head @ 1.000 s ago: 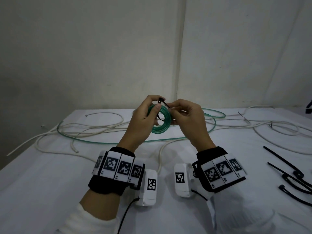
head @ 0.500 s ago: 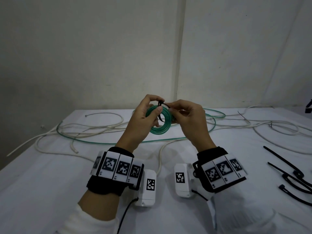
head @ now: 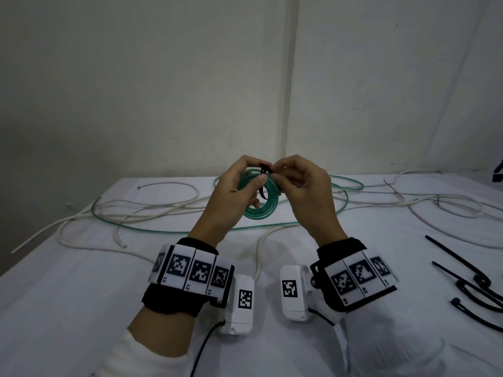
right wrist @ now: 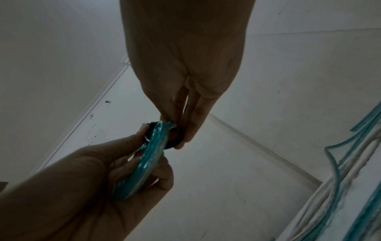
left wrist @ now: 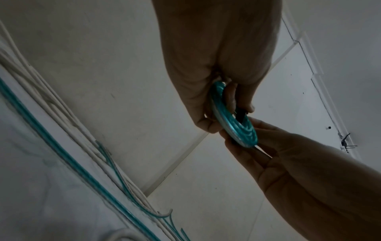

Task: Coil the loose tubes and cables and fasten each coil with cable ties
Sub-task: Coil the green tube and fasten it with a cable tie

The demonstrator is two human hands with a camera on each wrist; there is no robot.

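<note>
since earlier frame hands lifted slightly. left hand point(head: 234, 191) grips green coil point(head: 261, 205) above table point(head: 81, 295), 12 o'clock from wrists. right hand point(head: 304, 191) pinches black tie point(head: 265, 170), probably at head. thread tail, pull snug.

A white table point(head: 81, 308) carries loose white cables point(head: 163, 208), green tubing point(head: 163, 231), and black cable ties point(head: 468, 270).

Coil point(head: 261, 202) held above table point(head: 81, 308) between left hand point(head: 231, 197) and right hand point(head: 307, 194); loose tubes point(head: 163, 205) behind; spare cable ties point(head: 468, 276) far right.
</note>
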